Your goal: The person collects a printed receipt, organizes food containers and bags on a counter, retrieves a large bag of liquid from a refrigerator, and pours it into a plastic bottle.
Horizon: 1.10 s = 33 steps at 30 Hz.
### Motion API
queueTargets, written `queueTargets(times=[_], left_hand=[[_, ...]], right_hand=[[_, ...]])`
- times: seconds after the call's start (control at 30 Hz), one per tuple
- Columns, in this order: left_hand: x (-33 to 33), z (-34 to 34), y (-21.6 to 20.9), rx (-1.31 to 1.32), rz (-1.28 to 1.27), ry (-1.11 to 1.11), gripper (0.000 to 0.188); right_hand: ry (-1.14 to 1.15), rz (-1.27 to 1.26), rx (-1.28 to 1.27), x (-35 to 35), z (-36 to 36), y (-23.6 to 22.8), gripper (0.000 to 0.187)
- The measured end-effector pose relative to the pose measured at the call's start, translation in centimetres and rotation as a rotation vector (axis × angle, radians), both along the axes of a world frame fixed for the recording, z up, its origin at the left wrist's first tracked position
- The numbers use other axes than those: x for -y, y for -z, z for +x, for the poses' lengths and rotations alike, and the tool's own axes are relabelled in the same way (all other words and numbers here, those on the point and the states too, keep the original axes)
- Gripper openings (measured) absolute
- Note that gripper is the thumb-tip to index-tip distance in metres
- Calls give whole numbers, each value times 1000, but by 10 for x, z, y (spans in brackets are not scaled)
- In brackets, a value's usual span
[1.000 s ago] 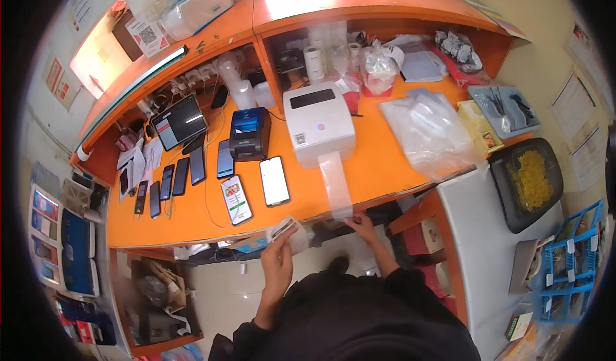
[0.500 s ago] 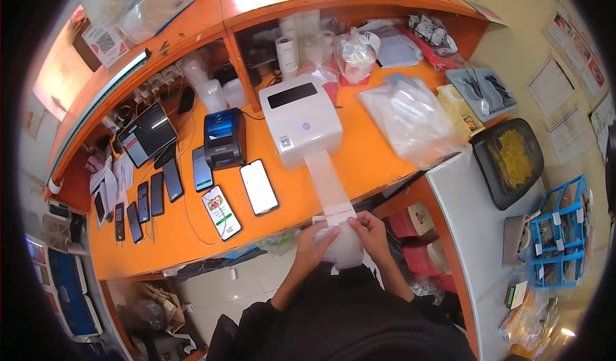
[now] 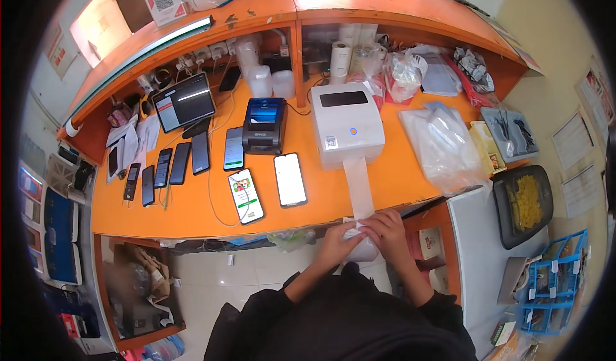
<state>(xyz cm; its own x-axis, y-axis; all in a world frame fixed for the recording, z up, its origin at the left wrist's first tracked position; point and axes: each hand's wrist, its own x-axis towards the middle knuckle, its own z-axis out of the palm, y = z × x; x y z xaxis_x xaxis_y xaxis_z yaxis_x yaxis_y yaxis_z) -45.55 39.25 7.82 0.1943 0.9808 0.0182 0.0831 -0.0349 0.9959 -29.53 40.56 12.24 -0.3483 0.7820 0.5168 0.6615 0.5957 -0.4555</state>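
Both hands meet at the near edge of the orange desk (image 3: 192, 213), just beyond the person's dark sleeves. The left hand (image 3: 338, 240) and the right hand (image 3: 387, 233) are side by side and touching, fingers curled and pinched on the lower end of a white paper strip (image 3: 359, 188). The end of the strip is partly hidden under the fingers, so how it is folded there cannot be told.

From the hands the strip runs straight away across the desk to the front of a white label printer (image 3: 346, 130), which stands directly beyond them. Left of the hands, and a little farther, two phones lie flat side by side: one with a white screen (image 3: 290, 179), one showing a colourful screen (image 3: 246, 195). Beyond those sits a small black printer (image 3: 264, 125), just left of the white one. Farther left lies a row of dark phones (image 3: 168, 167), with a tablet (image 3: 185, 101) propped behind them.

Right of the hands and farther off, a clear plastic bag (image 3: 443, 146) lies on the desk. Well to the right, on a lower white surface, stands a black tray of yellow pieces (image 3: 523, 204).
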Motion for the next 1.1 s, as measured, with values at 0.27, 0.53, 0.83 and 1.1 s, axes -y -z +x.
queueTargets(times=[0.27, 0.53, 0.83, 1.1], left_hand=[[-4, -15, -8, -90, 38, 28, 21], [-11, -9, -16, -81, 103, 56, 25], [-5, -22, -17, -212, 119, -2, 29], [21, -66, -35, -530, 56, -50, 31]], right_hand=[[-67, 24, 45, -3, -4, -12, 18], [-29, -38, 66, -6, 1, -6, 11], [406, -303, -527, -24, 10, 3, 7], [387, 192, -323, -37, 16, -43, 6]])
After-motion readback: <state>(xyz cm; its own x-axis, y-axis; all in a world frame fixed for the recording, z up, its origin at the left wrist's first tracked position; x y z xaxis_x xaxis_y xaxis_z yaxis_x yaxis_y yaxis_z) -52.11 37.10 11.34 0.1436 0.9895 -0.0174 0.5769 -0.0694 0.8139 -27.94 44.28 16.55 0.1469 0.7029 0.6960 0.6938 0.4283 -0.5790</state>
